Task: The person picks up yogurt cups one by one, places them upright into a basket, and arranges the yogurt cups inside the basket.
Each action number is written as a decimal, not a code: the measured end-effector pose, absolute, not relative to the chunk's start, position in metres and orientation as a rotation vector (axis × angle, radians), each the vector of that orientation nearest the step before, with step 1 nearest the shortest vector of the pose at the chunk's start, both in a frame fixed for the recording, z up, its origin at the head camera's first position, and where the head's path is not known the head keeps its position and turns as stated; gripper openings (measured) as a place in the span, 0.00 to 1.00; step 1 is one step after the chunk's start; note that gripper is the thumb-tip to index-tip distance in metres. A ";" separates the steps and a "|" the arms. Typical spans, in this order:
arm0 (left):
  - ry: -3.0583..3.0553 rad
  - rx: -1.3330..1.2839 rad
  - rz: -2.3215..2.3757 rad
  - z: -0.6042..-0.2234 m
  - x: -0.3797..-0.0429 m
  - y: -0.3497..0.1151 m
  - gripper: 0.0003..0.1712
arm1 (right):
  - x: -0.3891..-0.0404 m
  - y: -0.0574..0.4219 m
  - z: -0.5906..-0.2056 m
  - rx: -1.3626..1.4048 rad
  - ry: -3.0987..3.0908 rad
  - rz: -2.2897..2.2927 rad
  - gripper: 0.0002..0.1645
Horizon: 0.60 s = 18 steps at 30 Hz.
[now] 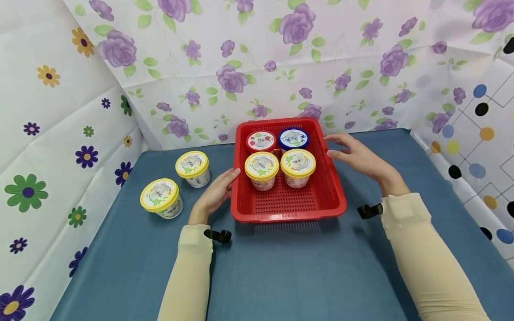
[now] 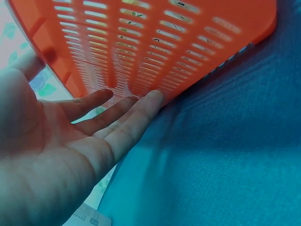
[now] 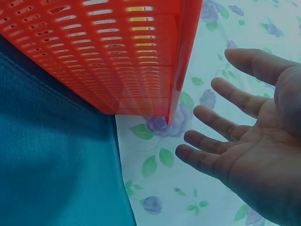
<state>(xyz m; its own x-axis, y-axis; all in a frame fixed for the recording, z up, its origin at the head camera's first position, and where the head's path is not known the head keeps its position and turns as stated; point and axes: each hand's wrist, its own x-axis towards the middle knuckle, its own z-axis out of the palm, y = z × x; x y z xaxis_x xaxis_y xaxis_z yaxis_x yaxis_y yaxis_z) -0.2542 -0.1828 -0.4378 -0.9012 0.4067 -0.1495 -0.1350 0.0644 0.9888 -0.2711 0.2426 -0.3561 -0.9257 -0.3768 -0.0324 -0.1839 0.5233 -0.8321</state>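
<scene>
While the fingers [image 2: 134, 122] of the left hand [image 1: 217, 191] were loosely extended along the outside of a red basket [image 1: 285, 203], the thumb rested against its left rim. The fingers [image 3: 218, 123] of the right hand [image 1: 357, 158] were spread and relaxed, free of any hold, just beside the opposite wall; the right wrist view showed a gap between their tips and the rim.

Between the two hands, the basket stood on the blue table [image 1: 281, 276]. Inside it, four lidded tubs stood upright in two rows: at the far side a red-lidded tub [image 1: 261, 141] on the left and a blue-lidded tub [image 1: 294, 138] on the right, and nearer the person a left yellow-lidded tub [image 1: 262, 170] beside a right yellow-lidded tub [image 1: 298, 168]. The slotted floor showed bare in front of them.

Past the left hand, two more tubs stood upright on the table: a farther yellow-lidded tub [image 1: 192, 168] near the basket, and a nearer yellow-lidded tub [image 1: 161, 198] farther out to the left. Pale sleeves [image 1: 192, 272] covered both forearms. Behind the table hung a purple rose cloth [image 1: 261, 89], with a daisy-patterned cloth [image 1: 52, 147] to the left and a dotted cloth [image 1: 474, 156] to the right.
</scene>
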 end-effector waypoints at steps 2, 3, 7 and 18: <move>1.965 0.271 1.895 -0.438 -0.254 -0.182 0.35 | -0.271 0.244 -0.357 -0.471 2.557 -1.360 0.37; 1.967 0.271 1.898 -0.437 -0.254 -0.182 0.35 | -0.271 0.245 -0.358 -0.467 2.558 -1.361 0.37; 1.980 0.258 1.908 -0.436 -0.253 -0.181 0.36 | -0.270 0.245 -0.360 -0.444 2.554 -1.366 0.38; 2.007 0.224 1.924 -0.433 -0.253 -0.180 0.38 | -0.269 0.244 -0.366 -0.411 2.547 -1.387 0.38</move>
